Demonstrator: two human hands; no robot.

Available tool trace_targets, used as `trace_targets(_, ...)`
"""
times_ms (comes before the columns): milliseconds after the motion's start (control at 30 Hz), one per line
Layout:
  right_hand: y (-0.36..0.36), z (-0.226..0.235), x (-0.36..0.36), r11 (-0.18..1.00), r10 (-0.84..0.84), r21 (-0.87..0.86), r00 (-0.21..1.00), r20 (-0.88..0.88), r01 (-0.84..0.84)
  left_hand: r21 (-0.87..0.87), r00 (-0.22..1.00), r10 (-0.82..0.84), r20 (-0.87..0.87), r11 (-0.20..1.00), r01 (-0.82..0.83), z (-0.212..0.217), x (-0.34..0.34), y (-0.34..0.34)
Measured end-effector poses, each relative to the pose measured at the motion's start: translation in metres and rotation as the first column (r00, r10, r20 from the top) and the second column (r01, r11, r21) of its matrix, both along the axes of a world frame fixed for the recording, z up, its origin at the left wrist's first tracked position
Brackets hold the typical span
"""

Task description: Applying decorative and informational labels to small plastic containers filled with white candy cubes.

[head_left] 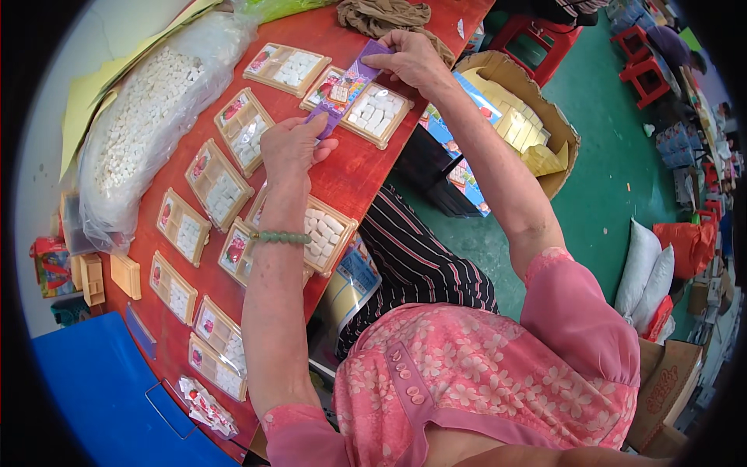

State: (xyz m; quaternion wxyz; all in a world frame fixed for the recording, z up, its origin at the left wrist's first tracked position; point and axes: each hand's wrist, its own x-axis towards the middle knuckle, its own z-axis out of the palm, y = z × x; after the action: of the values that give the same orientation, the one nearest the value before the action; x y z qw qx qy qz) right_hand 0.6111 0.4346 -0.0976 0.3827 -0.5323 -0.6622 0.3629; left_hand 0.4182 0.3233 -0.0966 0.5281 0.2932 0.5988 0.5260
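A purple printed card strip (359,75) is stretched between my two hands, over a tan tray (381,142) of white pieces at the table's right edge. My left hand (289,144) pinches its near end, and my right hand (405,62) pinches its far end. Across the tray's middle lies the strip, with white pieces showing on its right side. Whether the strip touches the tray, I cannot tell. Closer to me, more trays, such as one tray (331,233), sit partly hidden behind my left forearm.
Several filled trays (187,226) line the red table (167,307). A clear bag of white pieces (148,117) lies along the left. Small packets (206,409) sit near the blue surface (101,381). Beside the table's right edge stands a cardboard box (564,140) with yellow contents.
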Motion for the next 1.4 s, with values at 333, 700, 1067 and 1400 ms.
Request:
trace_targets(333,0.001,-0.001,0.000,1.000,-0.001,-0.004,0.999,0.042,0.001,0.039,0.987,-0.015,-0.158,0.999,0.021,0.000,0.005,0.001)
trace_targets(700,0.001,-0.008,-0.001,0.984,-0.056,0.178,0.969,0.239,0.013,-0.033,0.933,-0.063,-0.353,0.998,0.055,0.006,0.009,0.002)
trace_targets(1067,-0.006,-0.004,-0.005,0.952,-0.131,0.305,0.926,0.354,0.018,-0.045,0.916,-0.065,-0.396,0.998,0.051,0.009,0.010,0.004)
trace_targets(1400,-0.015,0.003,-0.007,0.955,-0.138,0.296,0.930,0.341,0.033,-0.105,0.917,-0.101,-0.385,0.992,0.065,0.007,0.009,0.011)
